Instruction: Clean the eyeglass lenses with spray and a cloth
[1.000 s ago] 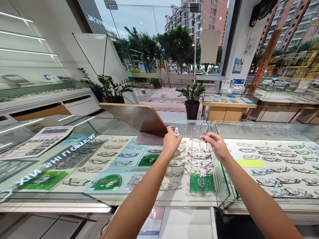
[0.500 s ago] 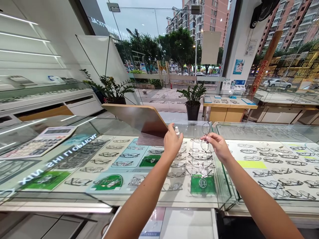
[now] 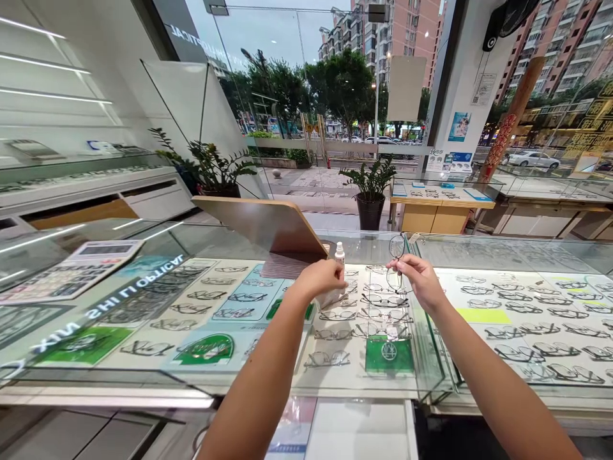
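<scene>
My right hand (image 3: 417,278) pinches a pair of thin round-framed glasses (image 3: 396,246), held upright above the glass counter. My left hand (image 3: 325,278) is over the counter with its fingers drawn together; what they hold, if anything, is too small to make out. Just behind it stands a small white bottle (image 3: 340,253). The wood-edged board of a tabletop mirror (image 3: 258,220) leans to the left of the bottle. Beneath both hands, rows of eyeglass frames (image 3: 384,299) lie in the display case, with a green card (image 3: 389,354) near its front.
A large calculator (image 3: 76,271) lies on the counter at the left. A second glass case (image 3: 527,319) with more eyeglass frames adjoins on the right. Potted plants (image 3: 370,207) stand beyond the counter. An open drawer (image 3: 361,431) is below.
My left hand has come away from the mirror's edge, down and toward me, and its fingers have closed together. The bottle is now more exposed. My right hand stays nearly still with the glasses.
</scene>
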Demonstrator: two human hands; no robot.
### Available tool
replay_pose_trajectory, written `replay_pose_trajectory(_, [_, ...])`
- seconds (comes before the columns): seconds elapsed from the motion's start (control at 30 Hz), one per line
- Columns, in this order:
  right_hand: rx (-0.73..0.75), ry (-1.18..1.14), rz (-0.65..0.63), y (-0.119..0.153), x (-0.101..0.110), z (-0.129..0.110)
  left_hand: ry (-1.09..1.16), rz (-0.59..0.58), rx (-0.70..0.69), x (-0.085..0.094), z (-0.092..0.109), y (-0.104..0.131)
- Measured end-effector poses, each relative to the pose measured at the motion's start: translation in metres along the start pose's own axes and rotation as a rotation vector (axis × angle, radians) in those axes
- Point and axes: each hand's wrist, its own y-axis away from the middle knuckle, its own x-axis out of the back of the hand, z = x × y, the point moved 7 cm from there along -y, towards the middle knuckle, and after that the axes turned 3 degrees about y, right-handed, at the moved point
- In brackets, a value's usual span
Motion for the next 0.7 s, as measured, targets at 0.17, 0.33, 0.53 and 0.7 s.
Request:
replay_pose_trajectory(0.17, [-0.008, 0.015, -0.004, 0.001, -0.001, -0.001, -0.057, -0.173, 0.107, -0.018, -0.014, -0.003])
replay_pose_trajectory(0.33, [-0.003, 0.03, -0.008, 0.001, -0.002, -0.002, -0.049, -0.151, 0.122, -0.02, -0.019, -0.009])
replay_pose_trajectory(0.53, [-0.001, 0.033, 0.013, 0.0, 0.002, -0.001, 0.052, -0.044, 0.032, -0.013, -0.017, -0.012])
replay_pose_trajectory(0.7, [-0.016, -0.017, 0.016, 0.0, 0.002, -0.001, 0.29, 0.095, -0.126, 0.005, -0.01, -0.014])
